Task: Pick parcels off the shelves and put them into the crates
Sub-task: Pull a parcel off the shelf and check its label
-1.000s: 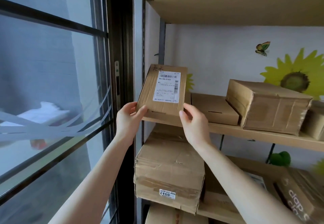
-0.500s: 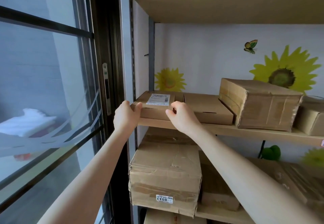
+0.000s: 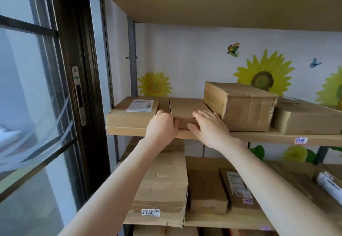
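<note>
While reaching into the middle shelf [image 3: 259,137]: both forearms raised to it; crates not in view.
Tall parcel [image 3: 240,106]: stands on that shelf, pressed against the right side of the plain flat parcel.
Labelled parcel [image 3: 133,114]: lies flat at the left end, just beside the target, with a narrow gap between.
Plain flat parcel [image 3: 185,109]: task item; lies flat on the shelf between both neighbours, not lifted.
Right hand [image 3: 209,124]: rests on the parcel's top right, fingers straight and spread, thumb low at the front face; clamps nothing.
Left hand [image 3: 162,126]: grips the left front corner, fingers curled into the gap.
Risk, one-sided grip: likely to pivot and tip off the shelf edge if pulled before closing the right hand.
Risk, neighbours: may drag the tall parcel forward by friction, or shove the labelled parcel sideways with the knuckles.
</note>
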The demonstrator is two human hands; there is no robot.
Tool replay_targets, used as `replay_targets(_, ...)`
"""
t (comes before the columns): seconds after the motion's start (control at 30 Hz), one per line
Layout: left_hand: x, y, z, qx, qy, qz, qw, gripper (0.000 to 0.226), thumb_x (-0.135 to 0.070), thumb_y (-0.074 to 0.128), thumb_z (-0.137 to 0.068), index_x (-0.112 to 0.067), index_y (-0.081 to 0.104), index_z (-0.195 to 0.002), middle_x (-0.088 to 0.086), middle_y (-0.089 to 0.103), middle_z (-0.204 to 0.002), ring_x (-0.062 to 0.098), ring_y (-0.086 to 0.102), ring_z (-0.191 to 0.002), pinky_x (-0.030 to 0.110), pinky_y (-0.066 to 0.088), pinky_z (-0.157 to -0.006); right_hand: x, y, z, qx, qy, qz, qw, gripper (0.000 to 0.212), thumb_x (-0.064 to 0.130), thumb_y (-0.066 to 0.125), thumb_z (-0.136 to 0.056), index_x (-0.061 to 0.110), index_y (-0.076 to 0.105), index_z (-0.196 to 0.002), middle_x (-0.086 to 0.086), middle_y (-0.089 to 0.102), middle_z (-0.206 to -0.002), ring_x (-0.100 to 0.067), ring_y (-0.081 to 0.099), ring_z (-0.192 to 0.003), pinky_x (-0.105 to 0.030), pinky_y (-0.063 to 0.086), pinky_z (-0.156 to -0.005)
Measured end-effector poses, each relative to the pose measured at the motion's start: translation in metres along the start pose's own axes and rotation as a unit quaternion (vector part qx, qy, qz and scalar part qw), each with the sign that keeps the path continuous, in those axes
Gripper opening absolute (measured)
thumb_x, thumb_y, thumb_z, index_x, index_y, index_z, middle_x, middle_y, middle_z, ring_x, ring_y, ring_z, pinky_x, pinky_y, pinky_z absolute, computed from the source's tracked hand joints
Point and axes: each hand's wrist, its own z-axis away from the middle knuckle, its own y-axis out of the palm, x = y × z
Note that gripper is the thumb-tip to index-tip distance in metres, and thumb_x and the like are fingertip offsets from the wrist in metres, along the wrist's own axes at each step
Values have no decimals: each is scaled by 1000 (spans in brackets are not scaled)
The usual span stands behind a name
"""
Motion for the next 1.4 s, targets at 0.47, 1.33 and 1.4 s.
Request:
replay_targets(0.47,-10,-13,7,-103,-123,468,869,20,-18,52,-94,-12,69,-86,5,66,-79,18,59,-78,28,48,-77,3,-6,-2,-129,2,-203,971,55,30,63,-85,19,45,-137,1,52,-137,-19,49,-124,-34,41,-100)
replay_targets(1.33,-5,-26,14,-42,-180,574,798,28,4,52,-86,-19,58,-101,9,66,-105,28,63,-105,42,52,-92,11,-12,24,-197,148,-754,608,53,6,62,-85,23,43,-131,8,61,-106,-6,62,-93,-36,56,-77)
replay_targets(1.4,-7,-28,21,-44,-187,588,786,26,-1,51,-89,-22,54,-104,0,64,-96,25,62,-103,42,52,-91,12,-13,30,-187,148,-762,602,40,8,61,-86,22,49,-122,3,61,-110,-9,62,-96,-39,56,-80)
